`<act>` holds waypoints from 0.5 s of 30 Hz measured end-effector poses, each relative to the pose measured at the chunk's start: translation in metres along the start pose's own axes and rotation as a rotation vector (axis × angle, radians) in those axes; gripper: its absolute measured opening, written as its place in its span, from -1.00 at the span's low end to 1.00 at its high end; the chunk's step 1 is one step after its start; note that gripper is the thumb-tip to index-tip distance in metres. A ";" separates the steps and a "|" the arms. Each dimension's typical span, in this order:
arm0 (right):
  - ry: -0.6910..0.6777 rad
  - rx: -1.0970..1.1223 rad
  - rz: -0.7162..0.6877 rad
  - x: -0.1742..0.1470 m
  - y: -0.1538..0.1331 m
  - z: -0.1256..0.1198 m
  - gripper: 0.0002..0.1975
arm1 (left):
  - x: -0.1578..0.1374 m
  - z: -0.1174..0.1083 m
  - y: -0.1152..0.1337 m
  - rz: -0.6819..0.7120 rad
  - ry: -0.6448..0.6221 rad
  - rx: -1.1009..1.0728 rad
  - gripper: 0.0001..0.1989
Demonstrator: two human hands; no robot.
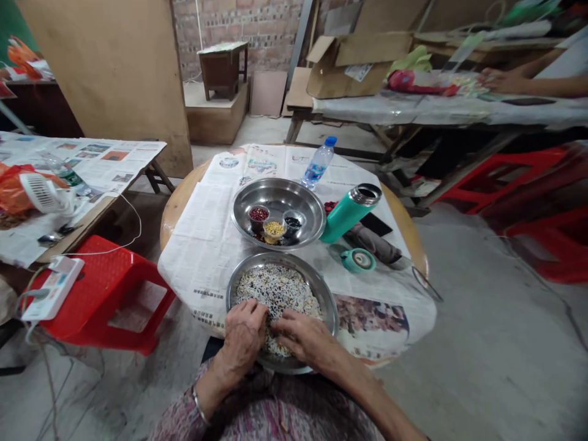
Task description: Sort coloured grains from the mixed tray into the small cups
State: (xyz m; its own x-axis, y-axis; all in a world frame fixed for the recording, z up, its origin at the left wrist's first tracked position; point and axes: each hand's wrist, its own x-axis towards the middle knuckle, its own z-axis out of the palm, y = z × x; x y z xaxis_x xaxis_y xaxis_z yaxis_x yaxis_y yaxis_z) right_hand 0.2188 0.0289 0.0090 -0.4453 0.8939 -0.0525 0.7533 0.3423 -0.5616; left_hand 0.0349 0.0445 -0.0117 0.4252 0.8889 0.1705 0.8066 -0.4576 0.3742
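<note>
Both hands are working in the near steel basin [328, 300] of mixed beans [280, 288], which is sitting at the round table's front edge within easy reach; the left hand [243, 335] is curling its fingers over the grains, the right hand [305, 337] is pinching narrowly (whether anything is held, I cannot tell); three small cups [274, 226] of sorted beans are waiting in the far basin [312, 211], just behind; the near rim is hidden by the wrists.

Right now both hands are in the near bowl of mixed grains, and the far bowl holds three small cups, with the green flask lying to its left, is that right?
Not quite: the head view shows the green flask lying to the right of the far bowl, not its left. Both hands, left and right, are in the near bowl, and the three small cups are there.
</note>
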 end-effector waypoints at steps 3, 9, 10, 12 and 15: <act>-0.039 -0.103 -0.014 0.000 0.002 0.002 -0.82 | 0.001 -0.002 0.001 0.010 -0.005 0.008 -0.84; 0.356 -0.214 0.163 0.026 0.036 -0.014 -0.71 | 0.001 -0.002 0.001 0.004 -0.016 0.015 -0.86; 0.384 -0.235 0.194 0.031 0.038 -0.014 -0.71 | 0.001 -0.002 0.000 0.007 -0.015 0.016 -0.86; 0.392 -0.281 0.263 0.042 0.038 -0.012 -0.70 | 0.001 -0.003 0.000 0.011 -0.009 0.017 -0.85; 0.340 -0.277 0.301 0.051 0.027 -0.002 -0.73 | 0.001 -0.002 0.000 0.016 0.004 0.017 -0.84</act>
State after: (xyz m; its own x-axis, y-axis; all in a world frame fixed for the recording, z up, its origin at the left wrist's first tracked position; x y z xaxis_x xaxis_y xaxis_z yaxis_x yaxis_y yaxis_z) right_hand 0.2175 0.0839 -0.0069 -0.0421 0.9921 0.1182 0.9436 0.0784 -0.3216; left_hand 0.0346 0.0452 -0.0091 0.4366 0.8814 0.1805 0.8063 -0.4723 0.3560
